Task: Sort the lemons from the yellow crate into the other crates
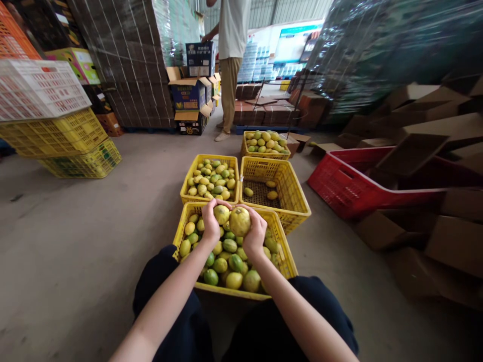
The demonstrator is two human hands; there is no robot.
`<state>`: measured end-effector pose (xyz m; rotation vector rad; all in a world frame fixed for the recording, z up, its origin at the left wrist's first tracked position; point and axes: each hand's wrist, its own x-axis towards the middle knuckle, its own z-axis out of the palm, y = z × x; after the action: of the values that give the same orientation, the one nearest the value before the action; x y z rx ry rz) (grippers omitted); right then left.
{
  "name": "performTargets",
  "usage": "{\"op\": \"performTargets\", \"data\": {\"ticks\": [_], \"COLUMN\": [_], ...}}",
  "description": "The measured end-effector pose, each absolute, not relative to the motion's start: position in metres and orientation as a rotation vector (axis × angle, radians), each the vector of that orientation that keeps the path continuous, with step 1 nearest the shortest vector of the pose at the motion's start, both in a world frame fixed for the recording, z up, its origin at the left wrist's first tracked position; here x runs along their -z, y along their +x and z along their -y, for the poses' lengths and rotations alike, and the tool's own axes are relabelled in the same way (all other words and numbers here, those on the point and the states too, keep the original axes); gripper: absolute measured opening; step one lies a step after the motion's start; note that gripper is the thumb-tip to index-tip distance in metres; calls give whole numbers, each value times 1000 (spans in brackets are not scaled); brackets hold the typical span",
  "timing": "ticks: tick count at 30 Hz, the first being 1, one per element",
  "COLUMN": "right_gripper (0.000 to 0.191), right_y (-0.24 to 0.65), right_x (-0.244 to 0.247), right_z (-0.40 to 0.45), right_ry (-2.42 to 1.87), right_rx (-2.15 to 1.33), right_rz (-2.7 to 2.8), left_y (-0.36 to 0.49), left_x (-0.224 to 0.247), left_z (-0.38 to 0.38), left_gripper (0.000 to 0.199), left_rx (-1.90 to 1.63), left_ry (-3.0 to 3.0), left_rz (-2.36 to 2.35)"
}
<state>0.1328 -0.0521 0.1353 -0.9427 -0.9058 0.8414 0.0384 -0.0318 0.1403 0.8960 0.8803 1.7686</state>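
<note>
Above the nearest yellow crate [289, 261], my left hand [211, 223] is wrapped round a yellow fruit [222, 214]. Close beside it, my right hand [256, 231] holds a larger yellow fruit [239, 221] with brownish marks. Green and yellow fruits [230, 245] fill the crate below both hands. Behind it on the left, a second yellow crate [183, 187] is full of similar fruits. The yellow crate on the right [298, 206] holds only a few, lying on its bottom. Farther back stands another filled crate [266, 155].
A red crate [335, 186] with cardboard stands on the right among open boxes [453, 236]. Stacked crates [56, 133] rise at the left. A person [231, 60] stands beside stacked cartons [188, 95]. My knees flank the nearest crate.
</note>
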Motion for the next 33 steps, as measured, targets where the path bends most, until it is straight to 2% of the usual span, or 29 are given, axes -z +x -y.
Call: {"op": "performTargets", "data": {"ticks": [10, 21, 33], "right_gripper": [34, 38, 34], "right_y": [135, 143, 144], "right_x": [-127, -126, -129], "right_z": [54, 65, 63], "right_ry": [-839, -817, -788], "right_rx": [-819, -556, -388], "right_rz": [998, 1318, 1391], "left_y": [37, 36, 36], "left_x": [-144, -143, -139], "left_z": [33, 34, 32], "left_gripper": [42, 39, 39], "left_rx": [-1776, -1780, -1767], "left_ry": [945, 939, 1002], "left_rz": [-861, -903, -970]}}
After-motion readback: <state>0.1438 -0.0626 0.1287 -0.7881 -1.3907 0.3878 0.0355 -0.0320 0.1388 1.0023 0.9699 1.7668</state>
